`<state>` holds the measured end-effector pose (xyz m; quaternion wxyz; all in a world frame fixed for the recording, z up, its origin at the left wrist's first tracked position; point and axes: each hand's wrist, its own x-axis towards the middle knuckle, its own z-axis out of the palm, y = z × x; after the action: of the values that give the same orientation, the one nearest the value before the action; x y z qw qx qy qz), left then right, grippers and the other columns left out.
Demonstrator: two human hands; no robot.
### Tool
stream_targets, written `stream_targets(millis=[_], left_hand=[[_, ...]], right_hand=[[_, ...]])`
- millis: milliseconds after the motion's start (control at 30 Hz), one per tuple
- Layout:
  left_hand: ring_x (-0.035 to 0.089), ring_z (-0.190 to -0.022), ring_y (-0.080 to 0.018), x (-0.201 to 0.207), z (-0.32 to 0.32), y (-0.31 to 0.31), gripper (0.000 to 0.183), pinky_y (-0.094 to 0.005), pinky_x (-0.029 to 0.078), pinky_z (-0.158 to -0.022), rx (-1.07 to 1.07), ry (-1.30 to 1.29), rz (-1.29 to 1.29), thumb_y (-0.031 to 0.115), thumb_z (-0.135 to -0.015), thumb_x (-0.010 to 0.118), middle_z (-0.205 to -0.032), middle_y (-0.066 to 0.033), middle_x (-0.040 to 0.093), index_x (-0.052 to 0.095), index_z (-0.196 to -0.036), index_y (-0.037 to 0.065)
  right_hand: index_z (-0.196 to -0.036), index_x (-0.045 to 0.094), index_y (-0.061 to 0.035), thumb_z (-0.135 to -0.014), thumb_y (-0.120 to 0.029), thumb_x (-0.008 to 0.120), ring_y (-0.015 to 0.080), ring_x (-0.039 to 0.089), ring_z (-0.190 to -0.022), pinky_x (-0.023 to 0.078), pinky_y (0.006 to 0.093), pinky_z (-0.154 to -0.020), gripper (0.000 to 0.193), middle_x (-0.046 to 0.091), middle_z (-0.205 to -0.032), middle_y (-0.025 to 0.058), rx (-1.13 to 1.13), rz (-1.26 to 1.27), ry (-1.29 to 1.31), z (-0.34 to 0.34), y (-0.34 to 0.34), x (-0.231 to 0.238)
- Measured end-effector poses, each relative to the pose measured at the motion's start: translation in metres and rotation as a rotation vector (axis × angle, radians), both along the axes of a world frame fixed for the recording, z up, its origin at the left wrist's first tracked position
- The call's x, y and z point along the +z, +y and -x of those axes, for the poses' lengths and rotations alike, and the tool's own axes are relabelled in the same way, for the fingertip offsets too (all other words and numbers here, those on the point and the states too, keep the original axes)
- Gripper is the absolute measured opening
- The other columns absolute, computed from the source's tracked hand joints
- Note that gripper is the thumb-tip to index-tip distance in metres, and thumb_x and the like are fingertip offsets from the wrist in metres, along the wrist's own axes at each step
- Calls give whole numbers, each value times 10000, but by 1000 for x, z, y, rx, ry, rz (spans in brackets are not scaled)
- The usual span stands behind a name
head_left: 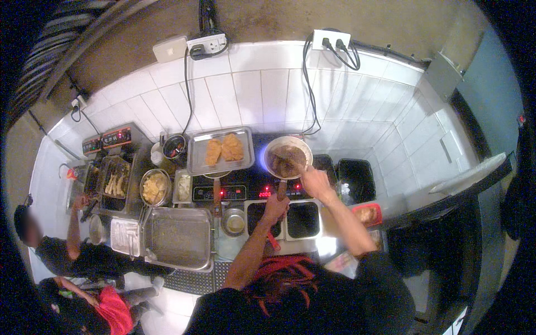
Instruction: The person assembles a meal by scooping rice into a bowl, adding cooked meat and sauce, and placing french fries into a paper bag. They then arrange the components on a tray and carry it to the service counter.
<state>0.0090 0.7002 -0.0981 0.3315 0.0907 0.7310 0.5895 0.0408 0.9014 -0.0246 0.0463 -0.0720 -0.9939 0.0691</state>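
Note:
A light-coloured pan (pixel 306 152) with brown, chunky food (pixel 287 159) in it sits on the black induction cooktop (pixel 258 177). My left hand (pixel 276 207) is closed round the pan's brown handle. Over the pan's right rim, my right hand (pixel 316 183) grips a thin stirring utensil (pixel 296 164) whose end dips into the food; its exact kind is too small to tell. Below my left hand a red handle (pixel 273 241) lies by two dark square containers (pixel 303 219).
Left of the pan stand a metal tray (pixel 195 153) with breaded pieces, a second pan's handle (pixel 217 201), a bowl of yellowish pieces (pixel 155 187) and a wire-mesh tray (pixel 177 237). A co-worker (pixel 72 245) stands at the fryer (pixel 117 178). A red container (pixel 367 214) sits right.

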Motion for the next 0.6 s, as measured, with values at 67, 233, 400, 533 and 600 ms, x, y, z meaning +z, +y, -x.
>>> stream_targets(millis=[67,233,400,533,600], left_hand=[[564,-465,-156,3,-3,-11,179,-354,443,-423,14,38,-48,176,-901,665,-603,-40,588,616,-789,45],[561,-452,-153,24,-3,-11,193,-352,447,-406,8,76,8,174,-915,660,-603,-40,580,604,-792,37],[568,-448,-158,25,-3,-22,203,-352,453,-401,8,-16,-29,183,-932,652,-601,-43,576,594,-819,24],[572,-441,-166,33,-8,-36,201,-355,464,-405,17,24,57,183,-936,643,-600,-49,581,591,-842,13],[573,-438,-167,35,-11,-36,200,-355,468,-408,36,32,31,181,-936,637,-599,-51,585,589,-842,11]], right_hand=[[-1437,502,-152,-972,-189,573,450,699,-783,582,564,-696,472,668,-939,238,-7,60,-3,-30,-23,56],[-1423,535,-152,-947,-182,608,461,694,-801,581,565,-705,483,679,-963,229,-45,141,-58,-83,-44,71],[-1397,550,-104,-938,-159,583,443,694,-838,572,558,-765,463,677,-907,235,-153,231,48,-68,-37,54],[-1369,559,-74,-935,-148,587,456,677,-801,571,559,-711,441,666,-901,255,-276,184,147,-59,-32,49],[-1421,501,-79,-957,-171,582,466,689,-798,571,579,-692,479,674,-930,266,-273,189,94,-55,-36,28]])
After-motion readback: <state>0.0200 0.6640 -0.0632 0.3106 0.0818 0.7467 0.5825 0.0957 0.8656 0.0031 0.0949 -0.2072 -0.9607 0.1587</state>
